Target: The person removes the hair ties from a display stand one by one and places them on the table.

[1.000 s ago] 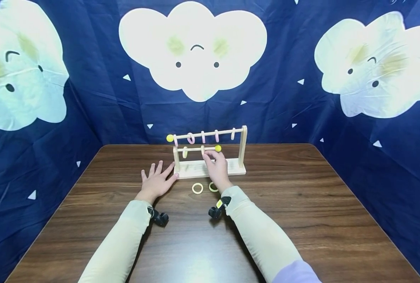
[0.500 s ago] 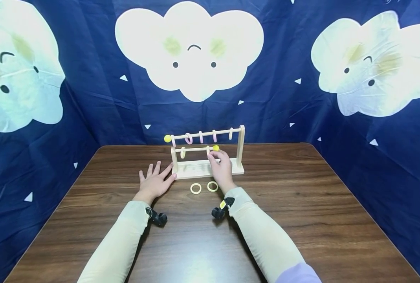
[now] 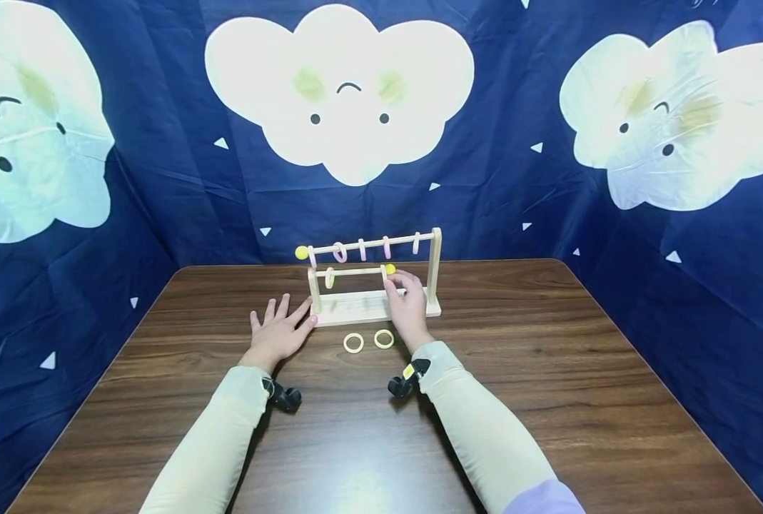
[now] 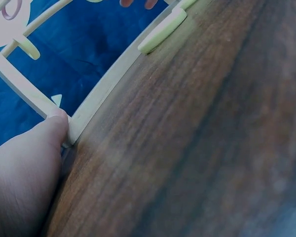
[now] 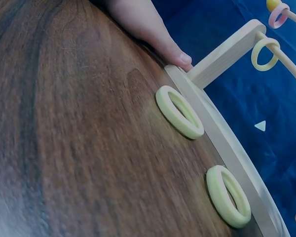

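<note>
A pale wooden rack (image 3: 349,308) with two horizontal rods stands near the table's far side. At the lower rod's right end, my right hand (image 3: 409,307) pinches a pale yellow ring (image 3: 384,274) beside the yellow end ball (image 3: 390,269). Another pale ring (image 3: 330,278) hangs farther left on that rod. My left hand (image 3: 275,339) lies with fingers spread on the table, its thumb (image 4: 57,126) touching the left end of the rack. Two loose rings, one left (image 5: 168,111) and one right (image 5: 217,195), lie flat before the base.
Several pink rings and one pale ring (image 3: 416,243) hang on the upper rod, which has a yellow ball (image 3: 301,253) at its left end. A blue curtain (image 3: 509,235) with cloud prints rises behind the brown wooden table (image 3: 548,357).
My right hand has moved right along the lower rod, carrying the pinched ring close to the yellow ball. The left hand stays at the rack's left end.
</note>
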A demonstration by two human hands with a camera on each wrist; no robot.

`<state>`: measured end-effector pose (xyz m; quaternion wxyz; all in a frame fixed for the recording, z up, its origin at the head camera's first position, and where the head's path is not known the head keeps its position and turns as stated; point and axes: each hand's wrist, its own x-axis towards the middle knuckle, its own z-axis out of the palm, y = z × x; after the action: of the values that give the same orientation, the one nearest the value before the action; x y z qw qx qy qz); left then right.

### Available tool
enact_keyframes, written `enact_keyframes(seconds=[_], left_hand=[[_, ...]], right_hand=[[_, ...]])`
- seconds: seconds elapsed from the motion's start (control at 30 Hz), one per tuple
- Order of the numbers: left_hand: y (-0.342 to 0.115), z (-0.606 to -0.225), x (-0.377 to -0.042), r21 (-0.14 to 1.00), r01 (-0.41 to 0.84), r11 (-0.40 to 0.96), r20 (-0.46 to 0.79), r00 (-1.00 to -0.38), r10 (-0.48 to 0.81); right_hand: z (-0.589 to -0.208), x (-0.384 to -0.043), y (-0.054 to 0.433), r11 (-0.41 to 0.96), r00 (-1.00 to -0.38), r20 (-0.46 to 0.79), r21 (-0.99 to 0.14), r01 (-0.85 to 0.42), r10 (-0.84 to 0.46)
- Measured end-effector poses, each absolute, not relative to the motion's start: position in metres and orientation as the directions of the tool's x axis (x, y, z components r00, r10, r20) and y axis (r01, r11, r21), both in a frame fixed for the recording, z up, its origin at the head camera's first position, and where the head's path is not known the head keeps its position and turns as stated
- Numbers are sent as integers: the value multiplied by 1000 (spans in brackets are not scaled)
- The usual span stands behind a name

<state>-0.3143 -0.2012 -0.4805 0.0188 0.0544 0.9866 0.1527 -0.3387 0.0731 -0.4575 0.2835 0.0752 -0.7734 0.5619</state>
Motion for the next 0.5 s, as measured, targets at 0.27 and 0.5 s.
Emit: enact_keyframes(seconds=[0.27, 0.5], left_hand=[[-202, -480, -313, 304, 96, 948, -33, -993, 111], [-201, -480, -316, 304, 96, 948, -42, -993, 114]], right_hand=[[-459, -341, 77, 358, -822, 527, -826, -436, 215], [-459, -342, 80, 376, -814, 531, -822, -428, 236]])
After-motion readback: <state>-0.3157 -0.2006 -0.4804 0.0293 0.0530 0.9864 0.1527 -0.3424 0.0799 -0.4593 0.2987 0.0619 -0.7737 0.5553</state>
